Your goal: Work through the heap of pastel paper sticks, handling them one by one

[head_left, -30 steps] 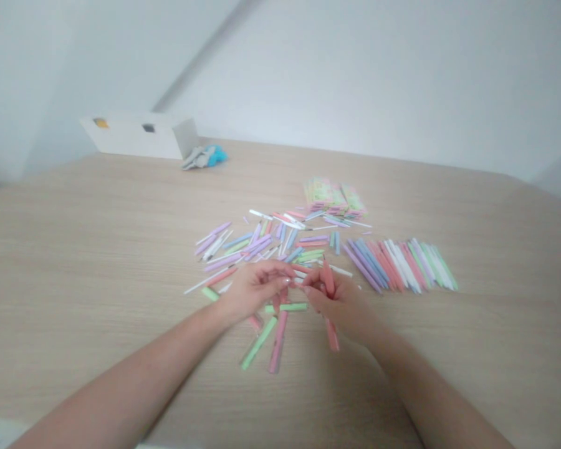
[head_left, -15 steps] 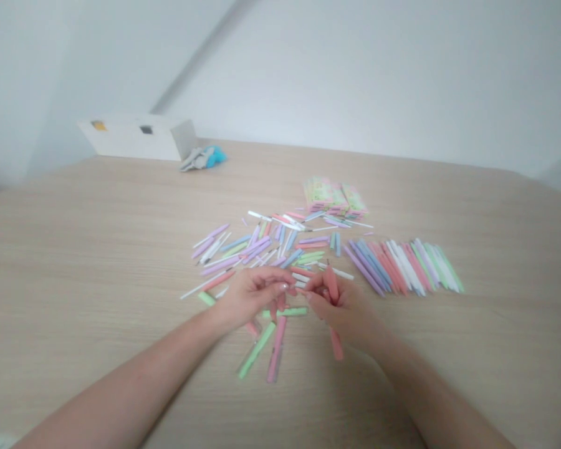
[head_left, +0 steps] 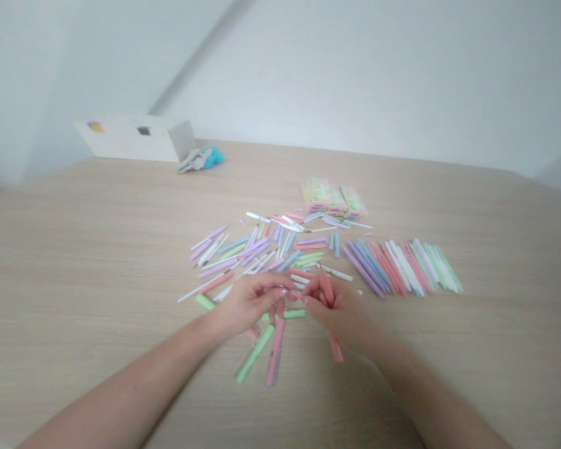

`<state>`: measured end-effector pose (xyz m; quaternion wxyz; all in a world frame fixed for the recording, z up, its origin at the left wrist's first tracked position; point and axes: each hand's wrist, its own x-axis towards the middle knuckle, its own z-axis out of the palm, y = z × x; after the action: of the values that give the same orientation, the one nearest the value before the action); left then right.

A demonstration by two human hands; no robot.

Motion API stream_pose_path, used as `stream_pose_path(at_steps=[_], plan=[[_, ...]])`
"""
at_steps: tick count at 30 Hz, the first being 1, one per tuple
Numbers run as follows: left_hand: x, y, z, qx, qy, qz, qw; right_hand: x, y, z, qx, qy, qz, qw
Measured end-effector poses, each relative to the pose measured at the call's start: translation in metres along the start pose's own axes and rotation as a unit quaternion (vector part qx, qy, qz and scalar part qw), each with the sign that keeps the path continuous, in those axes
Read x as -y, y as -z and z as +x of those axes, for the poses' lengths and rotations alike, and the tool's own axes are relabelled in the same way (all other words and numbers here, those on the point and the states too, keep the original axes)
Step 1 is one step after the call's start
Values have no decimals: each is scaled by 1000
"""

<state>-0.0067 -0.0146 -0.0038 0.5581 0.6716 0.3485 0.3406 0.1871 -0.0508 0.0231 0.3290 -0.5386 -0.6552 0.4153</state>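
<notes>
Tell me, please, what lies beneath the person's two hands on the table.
Beneath the left hand and right hand on the wooden table, a green straw and a pink straw show at the fingers' edge. Whatever lies directly under the palms is covered.

Room: white plastered walls across upper frame, diagonal seam running upper center | Furniture: pale oak-grain table filling lower frame | Far edge, upper left: white box with two small dark-and-yellow patches, grey-blue cloth beside it | Light: soft, even, source not visible
</notes>
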Motion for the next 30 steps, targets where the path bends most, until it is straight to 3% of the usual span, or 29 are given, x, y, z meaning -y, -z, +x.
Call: stream_pose_path(at_steps=[6,15,23,30], plan=[[-7,-4,-2,-19,-19,39,999,-5,0,0,11,-22,4,1000],[-6,-7,-3,-22,-6,12,1000,-1,-1,-8,42,-46,43,997],[-10,-9,-4,-18,11,-17,1000,-2,-4,-10,-6,-35,56,998],[-6,-12,-5,10,-6,-30,999,0,-10,-12,-5,-47,71,996]])
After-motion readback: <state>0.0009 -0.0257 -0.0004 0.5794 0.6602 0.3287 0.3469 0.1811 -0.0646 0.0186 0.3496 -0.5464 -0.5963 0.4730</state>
